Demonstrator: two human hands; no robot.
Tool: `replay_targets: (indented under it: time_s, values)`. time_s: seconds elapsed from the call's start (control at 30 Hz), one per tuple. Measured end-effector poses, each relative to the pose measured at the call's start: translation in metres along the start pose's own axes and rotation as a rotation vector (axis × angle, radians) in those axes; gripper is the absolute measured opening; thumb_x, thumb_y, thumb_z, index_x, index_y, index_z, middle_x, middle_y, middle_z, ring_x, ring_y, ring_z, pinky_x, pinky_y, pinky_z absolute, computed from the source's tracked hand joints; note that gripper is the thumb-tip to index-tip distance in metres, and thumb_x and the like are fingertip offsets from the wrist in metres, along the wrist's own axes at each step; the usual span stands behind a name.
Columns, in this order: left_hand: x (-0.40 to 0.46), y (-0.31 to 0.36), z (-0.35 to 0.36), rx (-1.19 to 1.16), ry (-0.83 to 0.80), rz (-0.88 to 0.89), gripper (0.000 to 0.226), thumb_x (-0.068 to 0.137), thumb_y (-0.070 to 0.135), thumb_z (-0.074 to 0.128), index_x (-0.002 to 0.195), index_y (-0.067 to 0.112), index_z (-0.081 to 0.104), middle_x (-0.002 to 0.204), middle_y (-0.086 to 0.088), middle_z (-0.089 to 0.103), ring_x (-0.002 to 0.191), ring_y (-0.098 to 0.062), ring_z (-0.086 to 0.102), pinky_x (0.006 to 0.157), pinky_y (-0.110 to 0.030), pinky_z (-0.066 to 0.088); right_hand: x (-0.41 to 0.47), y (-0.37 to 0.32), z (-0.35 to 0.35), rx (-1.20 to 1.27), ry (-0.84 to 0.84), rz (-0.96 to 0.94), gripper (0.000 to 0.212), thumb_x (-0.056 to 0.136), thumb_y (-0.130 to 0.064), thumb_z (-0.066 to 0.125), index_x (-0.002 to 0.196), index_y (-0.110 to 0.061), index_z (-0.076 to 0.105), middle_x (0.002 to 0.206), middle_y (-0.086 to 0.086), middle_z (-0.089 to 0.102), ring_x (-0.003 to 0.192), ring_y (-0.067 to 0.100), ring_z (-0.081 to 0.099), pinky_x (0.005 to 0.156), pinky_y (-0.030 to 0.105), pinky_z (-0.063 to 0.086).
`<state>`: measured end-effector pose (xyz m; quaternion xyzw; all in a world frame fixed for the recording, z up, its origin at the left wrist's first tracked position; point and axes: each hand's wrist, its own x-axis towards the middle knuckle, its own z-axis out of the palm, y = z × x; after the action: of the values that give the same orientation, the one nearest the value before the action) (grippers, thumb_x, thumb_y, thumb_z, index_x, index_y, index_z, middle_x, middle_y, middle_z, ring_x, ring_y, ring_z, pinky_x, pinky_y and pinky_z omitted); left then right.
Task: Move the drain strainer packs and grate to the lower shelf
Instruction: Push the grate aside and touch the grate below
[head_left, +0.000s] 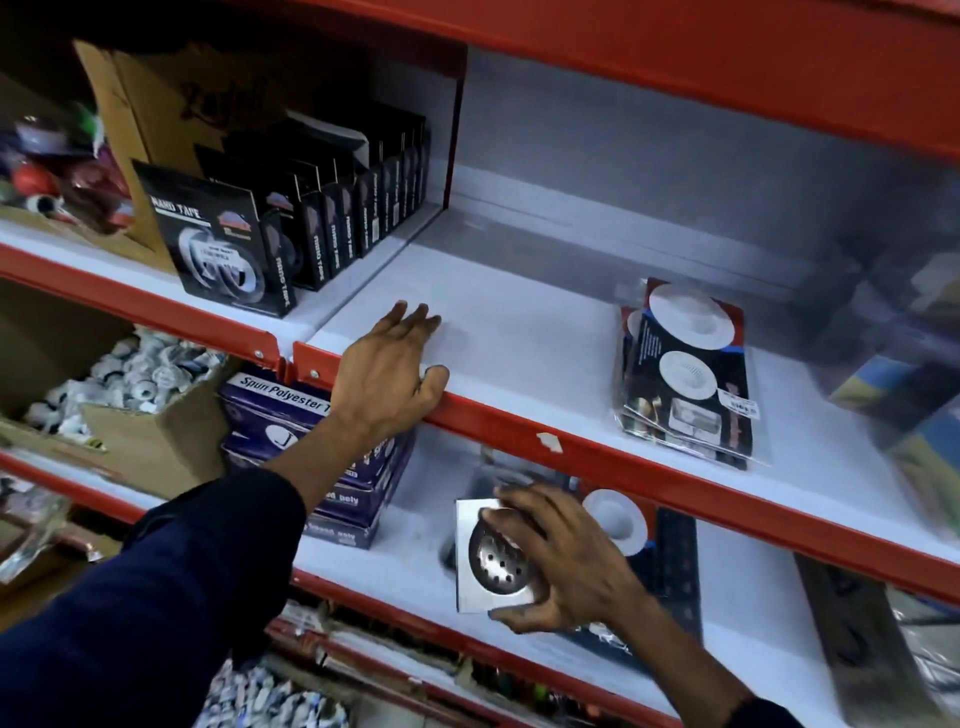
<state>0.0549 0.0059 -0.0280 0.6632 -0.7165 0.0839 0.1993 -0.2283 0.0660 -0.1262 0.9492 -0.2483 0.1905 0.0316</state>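
Left hand (387, 364) is lying open, palm down, on the front edge of the upper shelf (519, 332), thumb hooking over the red lip. Right hand (563, 564) is gripping the square steel drain grate (485, 558), fingers over its top edge, thumb under its lower edge, on the lower shelf (395, 561). One drain strainer pack (660, 551) is lying on the lower shelf just behind the grate, at 2 o'clock from it, partly hidden by the hand. A stack of strainer packs (685, 374) is sitting on the upper shelf, at 3 o'clock from the left hand, well apart. Nano tape boxes (244, 244) are standing at 10 o'clock of the left hand. Polyester thread boxes (291, 410) are stacked at 9 o'clock of the grate.
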Motion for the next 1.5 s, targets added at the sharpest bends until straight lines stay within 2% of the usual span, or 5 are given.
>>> replay_targets:
  time_s: [0.23, 0.57, 1.0, 1.37, 1.5]
  values:
    - [0.0, 0.002, -0.002, -0.01, 0.009, -0.026, 0.074, 0.081, 0.046, 0.023, 0.142, 0.013, 0.049, 0.148, -0.009, 0.05, 0.143, -0.021, 0.039, 0.111, -0.033, 0.038, 0.003, 0.026, 0.079, -0.045, -0.413, 0.582, 0.099, 0.077, -0.086, 0.034, 0.155, -0.026, 0.023, 0.158, 0.004, 0.03, 0.146, 0.032, 0.027, 0.118, 0.047, 0.029]
    - [0.002, 0.0, -0.001, -0.065, 0.012, -0.054, 0.067, 0.078, 0.041, 0.034, 0.136, 0.017, 0.056, 0.143, -0.006, 0.057, 0.14, -0.019, 0.044, 0.101, -0.036, 0.049, 0.017, 0.027, 0.11, -0.061, -0.603, 0.558, 0.101, 0.083, -0.07, 0.052, 0.159, -0.017, 0.011, 0.166, 0.009, 0.017, 0.152, 0.033, 0.016, 0.125, 0.047, 0.013]
    - [-0.004, 0.002, -0.007, -0.034, -0.024, -0.023, 0.07, 0.084, 0.047, 0.023, 0.14, 0.017, 0.051, 0.148, -0.008, 0.051, 0.14, -0.025, 0.043, 0.101, -0.043, 0.048, 0.032, 0.006, -0.048, -0.279, 0.302, -0.108, 0.016, 0.093, -0.03, 0.059, 0.107, -0.022, 0.059, 0.093, -0.003, 0.068, 0.08, 0.017, 0.057, 0.064, 0.031, 0.045]
    - [0.012, 0.128, -0.03, -0.596, -0.15, 0.068, 0.031, 0.087, 0.025, 0.063, 0.117, 0.019, 0.071, 0.122, 0.0, 0.071, 0.069, -0.002, 0.066, 0.084, -0.013, 0.042, -0.009, 0.087, -0.169, 0.044, 0.51, 1.098, 0.04, 0.091, -0.028, 0.065, 0.127, -0.013, 0.06, 0.124, 0.014, 0.066, 0.117, 0.037, 0.054, 0.092, 0.042, 0.051]
    - [0.032, 0.178, -0.015, -0.662, -0.28, 0.029, 0.037, 0.091, 0.024, 0.062, 0.126, 0.014, 0.064, 0.128, -0.004, 0.068, 0.107, -0.017, 0.064, 0.09, -0.017, 0.041, -0.02, 0.108, -0.176, 0.473, 0.453, 1.369, 0.052, 0.093, -0.037, 0.065, 0.137, -0.011, 0.053, 0.134, 0.016, 0.063, 0.12, 0.032, 0.061, 0.099, 0.037, 0.051]
